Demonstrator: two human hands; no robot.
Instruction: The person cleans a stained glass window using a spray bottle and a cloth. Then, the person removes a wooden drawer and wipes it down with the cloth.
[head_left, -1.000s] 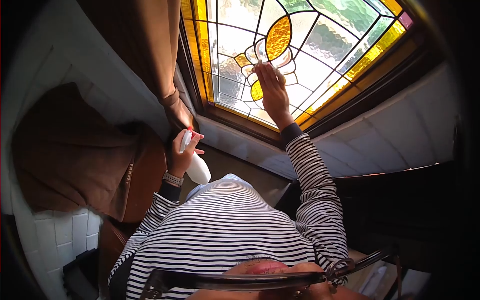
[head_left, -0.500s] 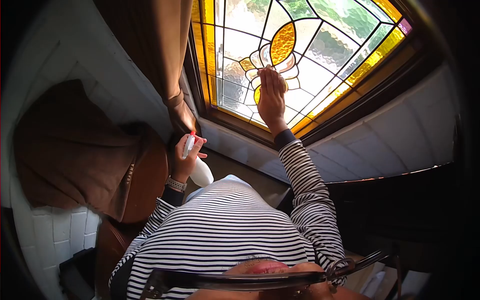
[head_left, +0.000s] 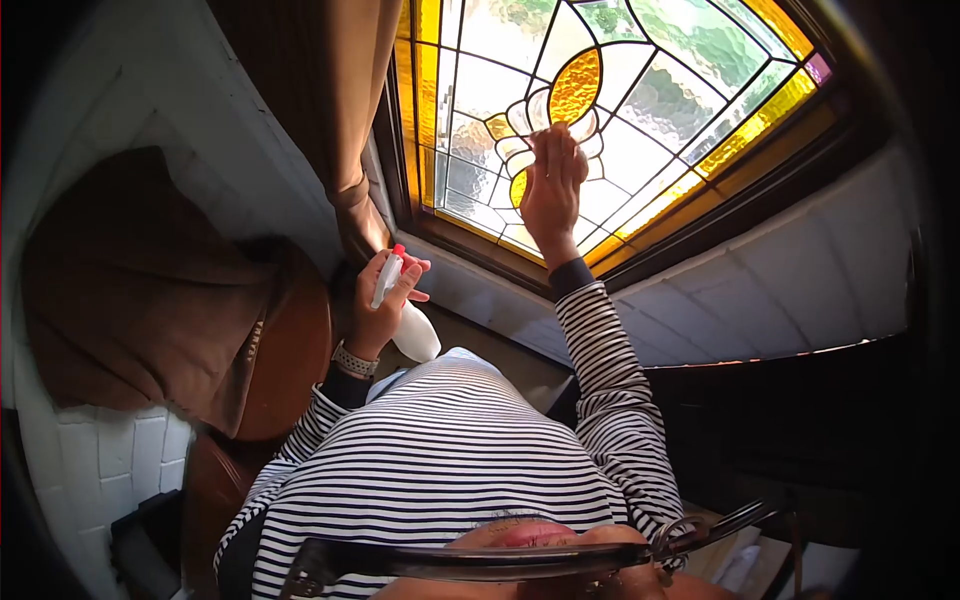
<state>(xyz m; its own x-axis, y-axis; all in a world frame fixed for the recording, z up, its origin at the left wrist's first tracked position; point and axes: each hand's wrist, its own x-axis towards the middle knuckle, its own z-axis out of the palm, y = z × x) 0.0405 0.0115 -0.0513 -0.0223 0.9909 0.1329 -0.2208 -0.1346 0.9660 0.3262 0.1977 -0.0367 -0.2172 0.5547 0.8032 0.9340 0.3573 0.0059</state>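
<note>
My left hand [head_left: 377, 302] is closed round the neck of a white spray bottle [head_left: 416, 335]. Its red nozzle tip points up toward the window side, and the body hangs down near my striped shirt. My right hand [head_left: 553, 195] reaches up to the stained glass window [head_left: 640, 105], its fingers stretched out along the pane over the flower pattern, below an amber petal. The palm faces the glass, so whatever may lie under it is hidden.
A brown curtain [head_left: 300, 80] hangs at the window's left edge, gathered low beside my left hand. Brown cloth [head_left: 130, 290] drapes over a brown leather chair [head_left: 290, 370] on the left. White brick wall [head_left: 770, 270] runs beneath the dark window frame.
My right hand has shifted slightly on the glass, its fingers a little more bent. My left hand and the spray bottle have moved slightly right and up. The view has shifted a little.
</note>
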